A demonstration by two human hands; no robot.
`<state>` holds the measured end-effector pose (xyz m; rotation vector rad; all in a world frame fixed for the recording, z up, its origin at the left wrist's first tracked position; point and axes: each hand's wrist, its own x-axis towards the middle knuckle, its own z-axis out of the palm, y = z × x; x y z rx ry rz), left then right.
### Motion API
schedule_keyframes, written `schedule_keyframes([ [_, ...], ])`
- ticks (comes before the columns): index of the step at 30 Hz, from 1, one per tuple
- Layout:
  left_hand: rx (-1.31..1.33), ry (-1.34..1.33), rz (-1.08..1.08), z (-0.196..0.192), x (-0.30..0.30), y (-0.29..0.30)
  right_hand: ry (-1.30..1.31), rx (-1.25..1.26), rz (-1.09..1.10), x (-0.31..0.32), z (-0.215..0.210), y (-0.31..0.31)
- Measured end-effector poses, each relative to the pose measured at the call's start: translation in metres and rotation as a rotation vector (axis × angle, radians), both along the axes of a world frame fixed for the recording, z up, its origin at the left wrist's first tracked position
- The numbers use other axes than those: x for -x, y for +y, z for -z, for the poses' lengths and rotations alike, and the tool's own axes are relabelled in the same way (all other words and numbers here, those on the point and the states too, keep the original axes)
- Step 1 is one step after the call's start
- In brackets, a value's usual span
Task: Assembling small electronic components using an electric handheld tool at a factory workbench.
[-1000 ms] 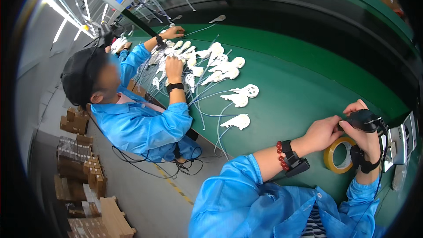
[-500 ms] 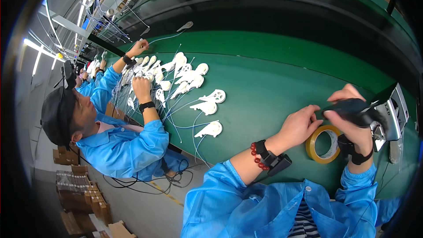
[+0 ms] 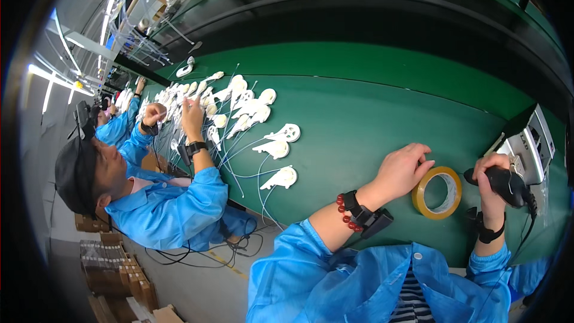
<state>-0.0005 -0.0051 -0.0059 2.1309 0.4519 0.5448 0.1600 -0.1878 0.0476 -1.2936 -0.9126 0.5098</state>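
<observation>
My right hand point(image 3: 491, 186) is wrapped round a black handheld barcode scanner point(image 3: 507, 185) with a cord hanging from its end. The scanner is tilted and close to a white and black box-shaped device point(image 3: 529, 154) with metal parts at the right end of the table. Nothing is in my left hand point(image 3: 404, 168), which lies on the green table point(image 3: 347, 143) with loosely bent fingers, thumb a little apart. Between my hands a roll of yellow tape point(image 3: 420, 194) lies flat, close to my left fingertips.
Several white plastic housings point(image 3: 279, 177) with thin blue-white cables are spread and piled to the left. There a co-worker in blue point(image 3: 173, 203) handles parts with both hands. A dark, raised green-edged structure point(image 3: 359, 21) runs along the table's far side.
My right hand has brought the scanner down and to the right, beside the box-shaped device. My left hand has stayed nearly in place. The co-worker's far hand has drawn back toward the pile.
</observation>
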Motion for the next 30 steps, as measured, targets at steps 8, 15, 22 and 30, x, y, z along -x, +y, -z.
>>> schedule_keyframes([
  [8,-0.002,-0.094,-0.007,0.009,0.0,-0.001,-0.173,-0.041,0.012,0.007,0.018,-0.002],
  [15,-0.005,-0.064,-0.012,0.009,0.004,0.001,-0.171,-0.168,0.09,-0.006,0.028,0.003],
  [22,-0.01,-0.054,0.006,0.012,0.003,0.001,-0.043,-0.184,0.163,-0.012,0.029,0.0],
  [30,-0.003,-0.059,0.01,0.008,0.003,0.001,-0.086,-0.188,0.154,-0.012,0.029,-0.001],
])
